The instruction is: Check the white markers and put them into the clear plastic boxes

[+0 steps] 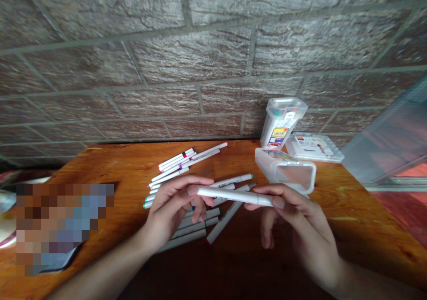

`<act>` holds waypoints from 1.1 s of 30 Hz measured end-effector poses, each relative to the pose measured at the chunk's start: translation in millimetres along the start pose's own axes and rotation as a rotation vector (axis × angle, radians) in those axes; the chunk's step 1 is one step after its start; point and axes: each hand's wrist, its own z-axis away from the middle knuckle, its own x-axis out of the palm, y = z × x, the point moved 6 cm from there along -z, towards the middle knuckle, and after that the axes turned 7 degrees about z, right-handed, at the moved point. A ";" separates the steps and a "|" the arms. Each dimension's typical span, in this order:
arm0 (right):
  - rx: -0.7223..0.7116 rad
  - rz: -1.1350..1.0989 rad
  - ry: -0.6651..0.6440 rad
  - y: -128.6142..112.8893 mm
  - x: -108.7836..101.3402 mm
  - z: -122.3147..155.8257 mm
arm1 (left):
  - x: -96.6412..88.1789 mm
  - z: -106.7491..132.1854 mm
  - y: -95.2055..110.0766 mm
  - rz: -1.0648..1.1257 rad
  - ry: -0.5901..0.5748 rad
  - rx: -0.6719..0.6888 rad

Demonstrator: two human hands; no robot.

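Note:
Both my hands hold one white marker pen [233, 196] level above the wooden table [350, 211]. My left hand [173, 209] pinches its left end between thumb and fingers. My right hand [296, 222] grips its right end, thumb on top. Under and behind the hands lie several more white markers [187, 162] with coloured caps, scattered loose on the table.
An empty clear plastic case [287, 170] lies on its side at right. Behind it stand a clear tub of markers [282, 121] and a flat lid [315, 146]. A brick wall [200, 60] backs the table. A large translucent bin [393, 144] sits far right.

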 end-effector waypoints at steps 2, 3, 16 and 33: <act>0.014 -0.025 0.002 0.7 -0.1 0.1 | -0.8 0.4 -0.5 0.016 0.001 -0.002; 0.018 -0.034 0.006 1.0 -0.3 0.1 | -1.0 0.5 -0.8 0.023 0.002 -0.004; 0.034 -0.088 0.013 4.2 -3.6 2.6 | 1.2 -0.7 1.7 0.048 0.033 -0.012; 0.030 -0.068 0.060 0.8 -1.9 0.6 | 0.7 -0.4 1.5 0.052 0.043 -0.031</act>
